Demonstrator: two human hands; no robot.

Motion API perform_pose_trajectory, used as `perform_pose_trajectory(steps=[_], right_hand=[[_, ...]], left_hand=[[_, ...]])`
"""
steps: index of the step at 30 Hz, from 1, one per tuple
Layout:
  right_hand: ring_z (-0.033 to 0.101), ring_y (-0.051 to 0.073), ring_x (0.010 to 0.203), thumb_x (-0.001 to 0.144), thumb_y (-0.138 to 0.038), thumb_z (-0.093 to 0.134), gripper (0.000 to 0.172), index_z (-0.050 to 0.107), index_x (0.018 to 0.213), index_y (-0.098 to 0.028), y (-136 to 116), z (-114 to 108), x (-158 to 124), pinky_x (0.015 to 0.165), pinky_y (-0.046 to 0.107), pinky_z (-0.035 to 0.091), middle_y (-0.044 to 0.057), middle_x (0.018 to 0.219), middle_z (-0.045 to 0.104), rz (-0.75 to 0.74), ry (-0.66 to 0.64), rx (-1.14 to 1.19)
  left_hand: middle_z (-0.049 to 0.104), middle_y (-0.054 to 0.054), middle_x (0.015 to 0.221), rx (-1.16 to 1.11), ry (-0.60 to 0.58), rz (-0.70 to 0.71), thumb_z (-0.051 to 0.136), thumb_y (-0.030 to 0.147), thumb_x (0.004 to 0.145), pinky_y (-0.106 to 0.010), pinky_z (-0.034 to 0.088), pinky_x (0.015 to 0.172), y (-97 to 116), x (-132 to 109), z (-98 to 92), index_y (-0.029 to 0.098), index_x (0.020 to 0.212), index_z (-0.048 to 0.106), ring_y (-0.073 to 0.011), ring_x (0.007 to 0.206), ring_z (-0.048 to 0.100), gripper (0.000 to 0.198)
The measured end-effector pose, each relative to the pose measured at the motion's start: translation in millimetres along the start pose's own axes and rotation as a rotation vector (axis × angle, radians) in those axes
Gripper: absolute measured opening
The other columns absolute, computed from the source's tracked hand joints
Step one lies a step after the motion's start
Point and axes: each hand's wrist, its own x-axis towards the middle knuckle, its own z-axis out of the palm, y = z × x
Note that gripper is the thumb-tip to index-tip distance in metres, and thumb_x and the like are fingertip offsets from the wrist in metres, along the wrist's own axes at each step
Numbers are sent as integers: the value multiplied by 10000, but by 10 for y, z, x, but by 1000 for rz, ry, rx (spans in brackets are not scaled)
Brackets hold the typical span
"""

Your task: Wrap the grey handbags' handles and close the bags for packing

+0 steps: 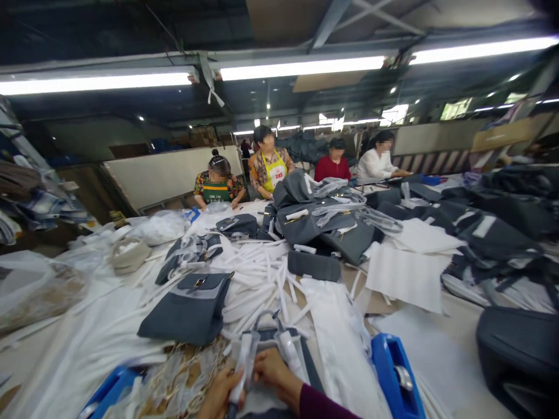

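Observation:
Close in front of me, at the bottom of the head view, lies a dark grey bag with a thin handle at its top. A strap in clear and white wrapping stands up at its left side. My left hand is closed around the lower part of this wrapped strap. My right hand is over the bag's front with its fingers bent and pressed together; what they pinch is hidden. Another wrapped strap lies just beyond my right hand. A second dark grey bag with a gold buckle lies further left.
Blue tape dispensers stand right and left. White foam strips cover the middle. Dark bags are heaped beyond, with another bag at right. Several people sit or stand across the table; one wears a yellow apron.

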Motion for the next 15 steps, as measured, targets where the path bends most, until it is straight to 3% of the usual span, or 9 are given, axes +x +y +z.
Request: perform_pose_trajectory(steps=[3, 5, 8, 10, 15], right_hand=[[306, 73, 335, 574, -59, 501, 162, 474, 469, -179, 42, -10, 47, 391, 197, 220, -56, 376, 438, -68, -4, -111], [389, 95, 397, 542, -48, 509, 138, 524, 587, -177, 126, -65, 65, 435, 203, 267, -58, 454, 489, -145, 17, -178], [508, 127, 596, 454, 4, 484, 389, 543, 784, -193, 278, -196, 66, 521, 205, 318, -37, 693, 576, -382, 71, -289], [535, 139, 700, 435, 20, 432, 446, 553, 808, -193, 339, -272, 63, 581, 210, 344, -19, 771, 586, -529, 72, -349], [563, 163, 739, 542, 8, 425, 298, 597, 698, -179, 262, -312, -8, 676, 248, 384, 5, 717, 603, -617, 87, -397]], left_hand=[[583, -16, 444, -1, -29, 91, 793, 642, 469, -206, 280, 332, -93, 94, -45, 146, 663, 605, -90, 298, 439, 565], [583, -14, 439, 0, -33, 100, 790, 651, 469, -206, 276, 331, -139, 120, -69, 146, 659, 601, -87, 293, 433, 572], [531, 16, 378, 18, -17, 79, 783, 643, 494, -199, 274, 342, -171, 134, -96, 164, 636, 582, -88, 300, 427, 538], [513, 19, 361, 27, -8, 72, 772, 651, 505, -200, 274, 348, -156, 124, -93, 169, 629, 577, -91, 305, 425, 535], [520, 17, 406, 57, 0, 92, 778, 625, 490, -219, 297, 354, 2, -53, 11, 153, 670, 591, -101, 325, 436, 539]])
